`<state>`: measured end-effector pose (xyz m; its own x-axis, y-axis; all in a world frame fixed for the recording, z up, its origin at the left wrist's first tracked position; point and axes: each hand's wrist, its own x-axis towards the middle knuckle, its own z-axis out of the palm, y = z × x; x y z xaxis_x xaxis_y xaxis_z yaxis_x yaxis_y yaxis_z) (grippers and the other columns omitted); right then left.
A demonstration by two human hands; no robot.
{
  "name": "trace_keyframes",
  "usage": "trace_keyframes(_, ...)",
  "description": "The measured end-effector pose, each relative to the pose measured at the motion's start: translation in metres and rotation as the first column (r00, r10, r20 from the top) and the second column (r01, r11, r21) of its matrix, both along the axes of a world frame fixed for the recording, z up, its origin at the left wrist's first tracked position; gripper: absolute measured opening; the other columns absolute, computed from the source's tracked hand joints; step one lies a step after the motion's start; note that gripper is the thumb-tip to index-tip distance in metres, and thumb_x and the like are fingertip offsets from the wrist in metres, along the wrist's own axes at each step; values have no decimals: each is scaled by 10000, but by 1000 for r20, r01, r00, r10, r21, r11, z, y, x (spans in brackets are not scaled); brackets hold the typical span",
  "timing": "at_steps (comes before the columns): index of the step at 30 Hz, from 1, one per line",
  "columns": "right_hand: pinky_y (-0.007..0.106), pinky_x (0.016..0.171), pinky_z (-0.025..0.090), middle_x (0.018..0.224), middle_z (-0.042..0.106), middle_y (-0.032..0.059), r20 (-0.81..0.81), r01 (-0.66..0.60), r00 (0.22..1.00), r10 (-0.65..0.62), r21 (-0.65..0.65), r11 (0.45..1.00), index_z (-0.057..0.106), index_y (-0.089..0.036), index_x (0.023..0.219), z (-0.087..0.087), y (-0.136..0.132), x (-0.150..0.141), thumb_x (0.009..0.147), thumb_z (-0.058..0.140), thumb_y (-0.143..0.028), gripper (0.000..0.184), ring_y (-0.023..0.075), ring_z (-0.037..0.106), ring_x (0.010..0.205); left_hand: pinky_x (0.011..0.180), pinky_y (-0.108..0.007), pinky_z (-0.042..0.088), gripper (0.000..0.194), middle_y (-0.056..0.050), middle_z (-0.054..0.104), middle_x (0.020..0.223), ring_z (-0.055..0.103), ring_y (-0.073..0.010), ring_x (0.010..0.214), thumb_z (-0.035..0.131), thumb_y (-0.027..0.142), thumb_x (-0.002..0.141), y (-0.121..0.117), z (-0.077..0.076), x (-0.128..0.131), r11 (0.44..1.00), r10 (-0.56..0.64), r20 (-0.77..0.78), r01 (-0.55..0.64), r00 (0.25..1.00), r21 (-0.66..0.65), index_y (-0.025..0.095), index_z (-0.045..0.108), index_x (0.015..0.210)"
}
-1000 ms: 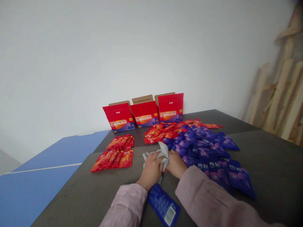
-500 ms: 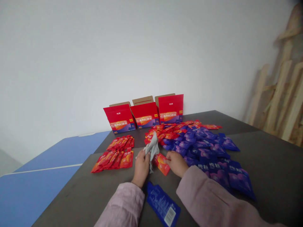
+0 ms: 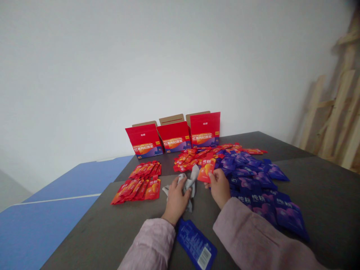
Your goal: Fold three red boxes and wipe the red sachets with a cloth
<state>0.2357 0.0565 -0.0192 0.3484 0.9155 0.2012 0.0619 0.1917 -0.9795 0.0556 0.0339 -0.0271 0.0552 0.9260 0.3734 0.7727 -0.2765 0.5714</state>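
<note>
My right hand (image 3: 219, 186) pinches the lower right corner of a red-orange pouch (image 3: 206, 170), held upright with its printed front toward me. My left hand (image 3: 177, 200) rests over a crumpled grey cloth (image 3: 192, 177), fingers bent and thumb on the near side, with folds of it between them. Just below, a blue pouch (image 3: 197, 243) lies on the table, barcode side up. Left of the hands, red pouches (image 3: 136, 189) lie overlapped in two rows. To the right spreads a heap of purple-blue pouches (image 3: 253, 180).
Three open red cartons (image 3: 146, 144) stand in a row at the back, flaps raised. Loose red pouches (image 3: 188, 157) are heaped before them on the dark table (image 3: 92, 228). A blue surface (image 3: 56, 213) adjoins on the left. Wooden slats (image 3: 334, 112) lean at the right wall.
My right hand has raised the red pouch from near the cloth, up and to the right, turning it upright. The cloth has been lowered and lies flatter under my left hand.
</note>
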Motion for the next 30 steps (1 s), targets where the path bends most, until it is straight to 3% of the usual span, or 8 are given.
trace_keyframes(2, 333, 500, 547, 773, 623, 31, -35, -10, 999, 13, 72, 997, 433, -264, 863, 2, -1, 1, 884, 531, -493, 250, 204, 638, 583, 1172, -443, 345, 489, -118, 523, 1474, 469, -260, 1375, 570, 363, 918, -4, 4, 6, 984, -176, 95, 177, 980, 0, 222, 576, 1386)
trace_keyframes(4, 346, 523, 567, 802, 621, 35, -58, -40, 997, 47, 112, 993, 434, -270, 872, 3, -3, 0, 883, 537, -516, 266, 218, 650, 640, 1157, -412, 368, 464, -99, 565, 1444, 504, -233, 1345, 494, 402, 962, -6, 10, 10, 968, -249, 210, 251, 945, 18, 230, 575, 1385)
trace_keyframes(7, 358, 544, 582, 817, 623, 32, -101, -148, 982, 162, 134, 980, 442, -273, 854, 4, -6, -6, 871, 565, -510, 268, 224, 655, 677, 1044, -379, 460, 413, -88, 690, 1259, 621, -226, 1175, 447, 427, 975, -5, 16, 9, 983, -169, 384, 181, 908, 4, 219, 652, 1266)
trace_keyframes(9, 359, 560, 586, 797, 621, 19, -138, -252, 953, 270, 139, 958, 447, -269, 822, 2, -8, -13, 853, 599, -494, 273, 217, 656, 671, 838, -327, 533, 413, -79, 738, 1029, 681, -209, 933, 490, 478, 945, -3, 17, 8, 983, -117, 511, 172, 852, -61, 189, 679, 1173)
trace_keyframes(12, 352, 586, 590, 760, 627, -3, -178, -401, 890, 420, 133, 906, 470, -259, 789, -4, -11, -23, 821, 649, -472, 280, 200, 656, 650, 519, -230, 433, 446, -4, 653, 690, 569, -128, 558, 578, 566, 873, -3, 15, 7, 947, -84, 700, 275, 709, -164, 155, 660, 1029)
trace_keyframes(15, 343, 586, 590, 793, 665, -2, -212, -479, 845, 492, 112, 871, 500, -246, 792, -8, -14, -30, 793, 684, -488, 304, 186, 664, 633, 436, -193, 329, 439, 57, 560, 541, 436, -77, 421, 665, 591, 807, -3, 13, 5, 921, -75, 774, 342, 629, -188, 163, 608, 888)
trace_keyframes(27, 320, 536, 588, 780, 740, 31, -233, -527, 825, 514, 10, 850, 623, -217, 865, -8, -17, -26, 659, 804, -464, 370, 194, 687, 601, 478, -221, 438, 455, 15, 631, 530, 544, -111, 436, 769, 580, 701, -11, 20, -1, 896, -30, 769, 358, 639, -263, 157, 637, 803)
trace_keyframes(30, 302, 495, 564, 673, 702, 3, -202, -508, 843, 498, 1, 861, 611, -222, 827, -12, -16, -28, 704, 748, -480, 316, 178, 660, 535, 513, -241, 470, 457, 8, 635, 549, 569, -125, 463, 729, 603, 718, -8, 21, -13, 928, 15, 706, 252, 708, -273, 159, 642, 787)
